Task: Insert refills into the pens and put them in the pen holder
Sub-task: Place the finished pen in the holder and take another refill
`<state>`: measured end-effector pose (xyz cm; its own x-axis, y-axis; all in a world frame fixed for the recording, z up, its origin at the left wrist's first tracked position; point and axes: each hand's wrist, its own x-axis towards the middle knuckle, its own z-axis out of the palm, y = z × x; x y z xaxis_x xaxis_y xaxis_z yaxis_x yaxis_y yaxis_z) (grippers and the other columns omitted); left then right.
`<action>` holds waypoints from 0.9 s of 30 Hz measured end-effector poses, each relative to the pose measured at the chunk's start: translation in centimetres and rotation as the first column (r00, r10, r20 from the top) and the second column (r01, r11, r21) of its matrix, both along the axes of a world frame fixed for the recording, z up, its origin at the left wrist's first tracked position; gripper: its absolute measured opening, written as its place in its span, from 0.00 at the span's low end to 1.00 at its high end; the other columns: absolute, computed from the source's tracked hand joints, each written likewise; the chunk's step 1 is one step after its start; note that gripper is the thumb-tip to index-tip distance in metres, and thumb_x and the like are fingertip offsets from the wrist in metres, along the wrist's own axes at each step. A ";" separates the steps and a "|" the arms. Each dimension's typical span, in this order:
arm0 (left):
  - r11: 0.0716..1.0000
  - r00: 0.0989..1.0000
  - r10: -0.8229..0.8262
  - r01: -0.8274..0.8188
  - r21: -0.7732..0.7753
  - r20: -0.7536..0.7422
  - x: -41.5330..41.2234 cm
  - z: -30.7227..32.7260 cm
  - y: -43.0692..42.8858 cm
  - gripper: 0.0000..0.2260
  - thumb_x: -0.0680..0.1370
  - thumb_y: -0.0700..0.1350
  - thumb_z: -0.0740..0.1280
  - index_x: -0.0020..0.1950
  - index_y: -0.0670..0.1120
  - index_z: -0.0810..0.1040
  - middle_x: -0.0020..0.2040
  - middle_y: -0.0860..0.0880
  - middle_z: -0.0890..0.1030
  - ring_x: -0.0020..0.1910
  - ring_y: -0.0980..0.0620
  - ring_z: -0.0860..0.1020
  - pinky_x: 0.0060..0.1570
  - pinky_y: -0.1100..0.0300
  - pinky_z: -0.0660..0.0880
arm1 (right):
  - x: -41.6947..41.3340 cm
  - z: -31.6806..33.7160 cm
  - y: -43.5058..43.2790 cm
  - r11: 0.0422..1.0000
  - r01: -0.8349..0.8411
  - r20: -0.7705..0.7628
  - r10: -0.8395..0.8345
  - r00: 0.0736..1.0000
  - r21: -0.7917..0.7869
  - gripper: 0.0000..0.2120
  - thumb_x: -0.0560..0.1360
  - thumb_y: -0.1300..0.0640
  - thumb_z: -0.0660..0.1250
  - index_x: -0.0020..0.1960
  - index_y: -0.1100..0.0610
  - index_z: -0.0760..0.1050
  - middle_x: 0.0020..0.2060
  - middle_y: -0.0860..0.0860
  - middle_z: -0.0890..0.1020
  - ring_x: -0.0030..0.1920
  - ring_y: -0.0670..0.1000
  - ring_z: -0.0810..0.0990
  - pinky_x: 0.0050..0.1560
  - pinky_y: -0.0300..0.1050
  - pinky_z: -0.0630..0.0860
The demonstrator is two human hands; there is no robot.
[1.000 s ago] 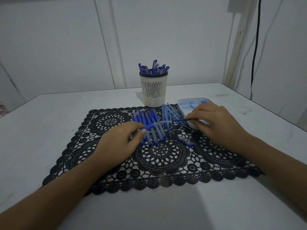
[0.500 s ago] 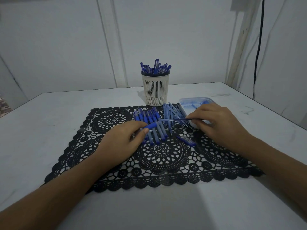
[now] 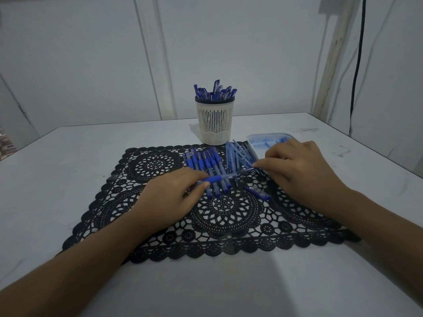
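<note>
We see the left hand [image 3: 169,200] low over a black lace-patterned mat [image 3: 160,225]. Its fingers [image 3: 201,186] are curled round the tip end of a pen [image 3: 215,178], with the matte blue grip sleeve just beyond the thumb. The pen is held just above the mat. Its long axis runs left to right, its clear, slim barrel pointing right and slightly away from us. In line with it is a thin refill [image 3: 246,170], pinched at its right end by the curled thumb and forefinger of the right hand [image 3: 297,170]. The refill's left end meets the barrel's open end, and we cannot tell how far in it sits.

Behind the held pen, a row of pens [image 3: 203,163] with blue grips lies side by side on the mat, long axes running away from us. Just beside it on the right is a loose heap of pale translucent tubes [image 3: 235,154]. A shallow, rounded plastic tray [image 3: 258,138] is partly behind the right hand. One dark blue piece [image 3: 257,193] lies slantwise on the mat between the hands.

The holder [image 3: 215,124], a cream slotted cup with a mesh base, stands upright on the smooth white table [image 3: 68,168] at the mat's far edge, with blue-capped pens upright inside.
</note>
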<state>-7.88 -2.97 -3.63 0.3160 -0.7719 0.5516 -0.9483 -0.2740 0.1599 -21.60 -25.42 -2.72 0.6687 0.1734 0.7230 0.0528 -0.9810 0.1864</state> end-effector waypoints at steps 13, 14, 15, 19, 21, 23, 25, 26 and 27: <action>0.998 0.998 -0.062 0.062 -0.029 0.021 -0.1 -0.1 -0.1 0.15 0.78 0.54 0.56 0.53 0.49 0.79 0.39 0.62 0.71 0.38 0.64 0.69 0.34 0.77 0.66 | 0.1 -0.1 2.9 0.806 -0.086 -0.127 0.196 0.972 0.586 0.10 0.76 0.56 0.63 0.57 0.52 0.75 0.43 0.39 0.76 0.47 0.40 0.75 0.50 0.29 0.71; 0.998 0.998 -0.060 0.061 -0.027 0.024 -0.1 -0.1 -0.1 0.15 0.78 0.54 0.56 0.53 0.49 0.79 0.39 0.62 0.72 0.38 0.64 0.69 0.33 0.77 0.65 | 0.1 -0.1 2.9 0.795 -0.080 -0.125 0.193 0.973 0.602 0.07 0.75 0.59 0.64 0.53 0.52 0.76 0.41 0.38 0.76 0.46 0.40 0.75 0.47 0.29 0.71; 0.998 0.998 -0.060 0.060 -0.023 0.027 -0.1 -0.1 -0.1 0.15 0.78 0.54 0.56 0.53 0.49 0.79 0.39 0.62 0.73 0.37 0.64 0.69 0.32 0.77 0.64 | 0.2 -0.1 2.9 0.783 -0.082 -0.119 0.196 0.973 0.616 0.06 0.74 0.61 0.66 0.49 0.51 0.76 0.40 0.38 0.76 0.46 0.39 0.75 0.45 0.28 0.71; 0.997 0.996 -0.074 0.075 -0.016 0.059 -0.2 -0.2 -0.1 0.15 0.78 0.53 0.57 0.54 0.49 0.79 0.40 0.60 0.77 0.36 0.64 0.71 0.32 0.70 0.70 | 0.4 0.0 3.4 0.745 -0.116 -0.124 0.258 0.958 0.657 0.07 0.72 0.61 0.69 0.46 0.50 0.79 0.39 0.40 0.78 0.43 0.38 0.76 0.43 0.26 0.68; 0.997 0.995 -0.074 0.074 -0.009 0.071 -0.2 -0.2 -0.2 0.15 0.78 0.53 0.57 0.54 0.49 0.79 0.39 0.61 0.73 0.36 0.64 0.69 0.31 0.70 0.69 | 0.6 -0.2 3.8 0.746 -0.130 -0.133 0.283 0.950 0.653 0.08 0.73 0.59 0.69 0.51 0.52 0.81 0.41 0.41 0.78 0.43 0.37 0.75 0.43 0.25 0.68; 0.998 0.997 -0.063 0.064 -0.014 0.046 -0.1 -0.2 -0.2 0.15 0.78 0.54 0.56 0.54 0.49 0.79 0.39 0.62 0.71 0.36 0.64 0.68 0.32 0.75 0.65 | 0.7 -0.4 3.9 0.758 -0.121 -0.140 0.270 0.953 0.641 0.11 0.74 0.57 0.66 0.56 0.52 0.79 0.42 0.41 0.77 0.43 0.35 0.74 0.43 0.24 0.67; 0.999 0.999 -0.049 0.049 -0.019 0.021 0.0 -0.2 -0.1 0.16 0.78 0.55 0.55 0.54 0.50 0.79 0.40 0.62 0.73 0.38 0.64 0.68 0.33 0.76 0.64 | 0.7 -0.4 3.7 0.757 -0.067 -0.159 0.221 0.962 0.650 0.13 0.76 0.59 0.63 0.59 0.52 0.77 0.42 0.38 0.75 0.44 0.34 0.73 0.44 0.24 0.66; 0.999 0.999 -0.046 0.046 -0.023 0.012 0.1 -0.3 -0.1 0.16 0.78 0.55 0.55 0.54 0.50 0.79 0.40 0.61 0.75 0.38 0.64 0.69 0.34 0.76 0.65 | 0.5 -0.4 3.5 0.760 -0.031 -0.187 0.198 0.962 0.649 0.13 0.76 0.59 0.62 0.58 0.52 0.77 0.42 0.37 0.73 0.44 0.35 0.73 0.44 0.27 0.66; 0.999 0.999 -0.046 0.046 -0.027 0.003 0.2 -0.3 -0.1 0.17 0.78 0.55 0.55 0.54 0.50 0.79 0.41 0.60 0.76 0.37 0.63 0.70 0.34 0.75 0.65 | 0.4 -0.4 3.4 0.778 0.002 -0.228 0.181 0.957 0.628 0.13 0.75 0.58 0.60 0.57 0.50 0.76 0.42 0.36 0.73 0.44 0.36 0.73 0.45 0.30 0.66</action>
